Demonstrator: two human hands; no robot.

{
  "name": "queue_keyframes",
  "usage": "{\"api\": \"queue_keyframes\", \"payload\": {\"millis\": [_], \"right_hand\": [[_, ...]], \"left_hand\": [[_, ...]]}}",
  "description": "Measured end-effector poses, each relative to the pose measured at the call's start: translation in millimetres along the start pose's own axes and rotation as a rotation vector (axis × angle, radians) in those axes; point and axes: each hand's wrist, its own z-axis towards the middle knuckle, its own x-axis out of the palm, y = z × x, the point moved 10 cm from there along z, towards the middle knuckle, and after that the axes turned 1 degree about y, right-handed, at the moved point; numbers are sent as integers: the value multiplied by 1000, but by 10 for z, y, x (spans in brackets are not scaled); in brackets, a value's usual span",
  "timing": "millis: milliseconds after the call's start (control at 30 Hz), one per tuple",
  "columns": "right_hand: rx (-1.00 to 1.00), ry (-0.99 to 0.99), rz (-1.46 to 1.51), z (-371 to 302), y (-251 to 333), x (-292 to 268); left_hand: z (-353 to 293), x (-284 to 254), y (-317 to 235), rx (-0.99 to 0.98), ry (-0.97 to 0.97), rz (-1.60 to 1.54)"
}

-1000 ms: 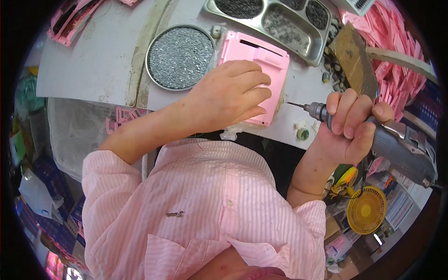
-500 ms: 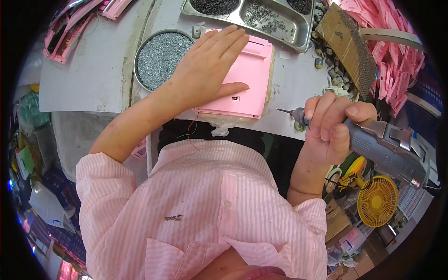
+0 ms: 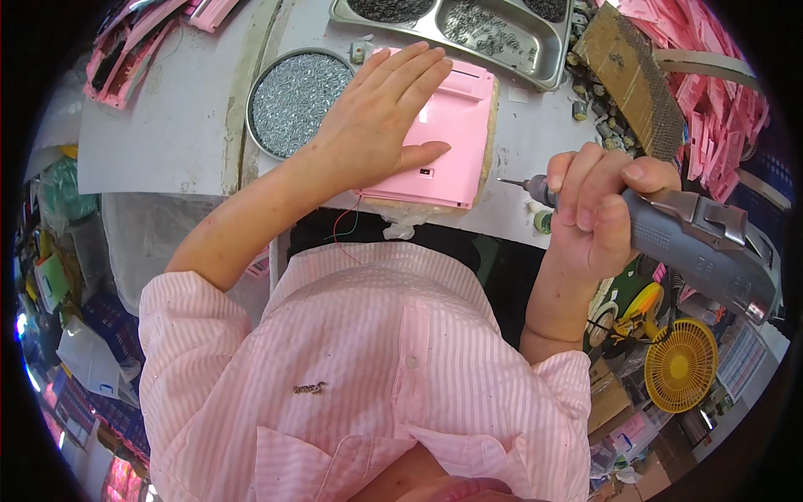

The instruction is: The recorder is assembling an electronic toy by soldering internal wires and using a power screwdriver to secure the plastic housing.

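My left hand point(image 3: 376, 117) lies flat, fingers stretched out, on a pink plastic housing point(image 3: 456, 125). The housing has a slot near its far edge and a small dark switch opening near its front edge. Thin red and green wires point(image 3: 341, 219) hang from its near left corner. In my right hand point(image 3: 595, 201) is a grey electric screwdriver point(image 3: 698, 243), held roughly level with its thin bit pointing left. The bit's tip is in the air to the right of the housing, apart from it.
Left of the housing stands a round metal dish of screws point(image 3: 299, 100). A steel compartment tray point(image 3: 535, 63) with small dark parts is behind. Far right are a cardboard piece point(image 3: 631, 79), small cylindrical motors point(image 3: 580, 110) and a pile of pink parts point(image 3: 719, 109). A yellow fan point(image 3: 682, 366) stands lower right.
The view has shifted slightly. My left hand stays flat on the pink housing, and my right hand still holds the screwdriver, its bit now a little higher in the picture.
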Motion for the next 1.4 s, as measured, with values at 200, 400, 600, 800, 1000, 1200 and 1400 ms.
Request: {"api": "queue_keyframes", "payload": {"millis": [200,400,600,800,1000,1200,1400], "right_hand": [[-40,16,-65,132,91,-17],[-99,-65,-398,307,395,-206],[-309,-6,-1024,5,496,245],[31,692,-1352,25,-799,802],[126,895,-1336,32,-1149,873],[103,919,-1405,-16,-1141,974],[118,917,-1264,-3,-1136,960]], "left_hand": [[-46,-150,13,31,-145,-14],[-473,-648,542,-151,-393,-141],[-1057,-782,608,-225,-391,-11],[-1102,-721,363,-149,-388,-5],[-1123,-496,174,-141,-328,-193],[-1159,-387,187,-158,-284,-249],[-1168,-359,202,-136,-242,-242]]}}
